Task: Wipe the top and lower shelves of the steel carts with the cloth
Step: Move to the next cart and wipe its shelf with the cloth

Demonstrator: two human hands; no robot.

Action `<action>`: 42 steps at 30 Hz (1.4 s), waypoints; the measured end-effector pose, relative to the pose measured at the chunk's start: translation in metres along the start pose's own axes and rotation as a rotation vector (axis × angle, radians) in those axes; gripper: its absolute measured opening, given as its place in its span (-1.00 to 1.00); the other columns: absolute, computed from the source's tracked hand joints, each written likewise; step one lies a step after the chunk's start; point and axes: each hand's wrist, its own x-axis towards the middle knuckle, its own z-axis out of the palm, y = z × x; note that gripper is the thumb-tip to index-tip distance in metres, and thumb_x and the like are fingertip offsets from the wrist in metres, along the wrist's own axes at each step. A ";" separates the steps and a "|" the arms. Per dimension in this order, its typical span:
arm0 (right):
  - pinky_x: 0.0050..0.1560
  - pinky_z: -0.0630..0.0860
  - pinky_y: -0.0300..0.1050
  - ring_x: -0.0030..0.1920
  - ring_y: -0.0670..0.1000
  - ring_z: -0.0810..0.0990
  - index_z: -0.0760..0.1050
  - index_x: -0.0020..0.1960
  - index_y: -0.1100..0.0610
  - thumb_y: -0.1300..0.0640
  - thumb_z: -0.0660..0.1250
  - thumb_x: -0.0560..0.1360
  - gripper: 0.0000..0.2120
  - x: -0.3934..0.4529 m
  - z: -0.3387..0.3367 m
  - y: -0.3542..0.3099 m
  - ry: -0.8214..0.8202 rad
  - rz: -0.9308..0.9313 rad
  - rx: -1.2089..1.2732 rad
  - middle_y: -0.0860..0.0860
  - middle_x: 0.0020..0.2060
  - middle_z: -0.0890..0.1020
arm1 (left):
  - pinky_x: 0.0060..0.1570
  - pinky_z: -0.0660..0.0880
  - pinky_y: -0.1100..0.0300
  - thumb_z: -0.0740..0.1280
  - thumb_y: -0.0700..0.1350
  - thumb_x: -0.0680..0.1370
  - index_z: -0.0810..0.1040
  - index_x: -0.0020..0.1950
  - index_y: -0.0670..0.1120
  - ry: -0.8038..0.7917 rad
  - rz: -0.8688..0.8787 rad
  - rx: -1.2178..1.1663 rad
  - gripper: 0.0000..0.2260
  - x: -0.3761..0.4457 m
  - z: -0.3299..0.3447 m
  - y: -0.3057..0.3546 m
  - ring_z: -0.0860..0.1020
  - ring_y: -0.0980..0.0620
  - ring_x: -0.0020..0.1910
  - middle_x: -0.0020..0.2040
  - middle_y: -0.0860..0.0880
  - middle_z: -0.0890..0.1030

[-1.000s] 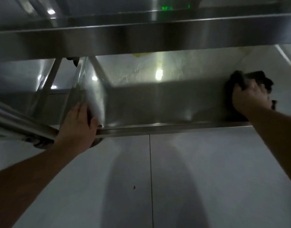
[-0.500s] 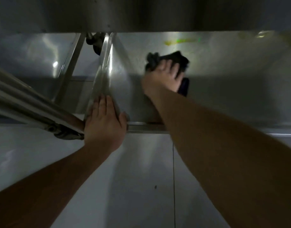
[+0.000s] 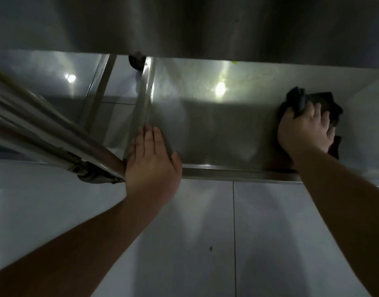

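The lower shelf (image 3: 216, 129) of a steel cart spreads across the middle of the view, shiny with light reflections. My right hand (image 3: 305, 129) presses a dark cloth (image 3: 317, 101) flat on the right part of that shelf. At the shelf's near left corner, my left hand (image 3: 152, 155) lies flat with its fingers together, holding nothing. The top shelf's underside and rim (image 3: 205, 24) fill the upper part of the view.
A steel leg or handle tube (image 3: 45, 133) runs diagonally at the left, ending by my left hand. A second cart's shelf (image 3: 55, 78) lies at the left, with a castor (image 3: 137, 61) behind. Pale floor tiles (image 3: 270, 232) are below.
My right hand has swept the cloth from the shelf's left part, by my left hand, across to its right side. My left hand has stayed on the corner.
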 end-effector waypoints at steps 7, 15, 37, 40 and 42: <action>0.62 -0.10 0.20 0.68 0.08 -0.02 0.11 0.69 0.04 -0.22 0.04 0.66 -0.34 -0.033 0.056 -0.124 0.014 -0.028 0.041 0.00 0.69 0.11 | 0.64 -0.04 -0.06 -0.04 0.16 0.70 0.07 0.71 -0.22 -0.052 -0.031 -0.008 -0.32 0.001 -0.002 0.003 0.10 -0.17 0.69 0.70 -0.23 0.14; 0.61 -0.14 0.15 0.68 0.05 -0.02 0.13 0.67 -0.11 -0.21 0.00 0.70 -0.43 -0.083 0.085 -0.237 -0.505 -1.044 -0.022 -0.08 0.68 0.14 | 0.63 0.07 -0.06 0.00 0.13 0.72 0.06 0.71 -0.20 -0.054 -0.024 -0.033 -0.37 0.001 -0.010 0.005 0.20 -0.18 0.66 0.66 -0.24 0.24; 0.58 0.08 0.21 0.66 0.03 0.06 0.08 0.65 -0.19 -0.29 -0.01 0.65 -0.40 0.031 -0.071 0.206 -0.197 -0.345 -0.117 -0.11 0.67 0.14 | 0.37 0.38 -0.38 -0.07 0.26 0.52 0.28 0.59 -0.24 -0.102 -0.062 -0.148 -0.20 -0.003 -0.021 0.009 0.30 -0.35 0.52 0.56 -0.31 0.29; 0.48 0.25 0.40 0.57 0.28 0.26 0.12 0.57 -0.21 -0.30 -0.03 0.60 -0.44 0.025 -0.084 0.238 -0.081 -0.152 -0.092 0.09 0.60 0.29 | 0.44 0.34 -0.36 0.01 0.15 0.60 0.31 0.57 -0.28 -0.115 -0.081 -0.151 -0.32 -0.008 -0.025 0.019 0.28 -0.39 0.54 0.57 -0.36 0.29; 0.46 0.30 0.41 0.51 0.33 0.33 0.19 0.53 -0.14 -0.31 -0.03 0.59 -0.44 0.019 -0.082 0.235 -0.057 -0.120 -0.078 0.16 0.53 0.37 | 0.53 0.25 -0.30 0.11 0.07 0.67 0.28 0.59 -0.26 -0.144 -0.078 -0.171 -0.42 -0.010 -0.029 0.031 0.23 -0.38 0.58 0.60 -0.36 0.25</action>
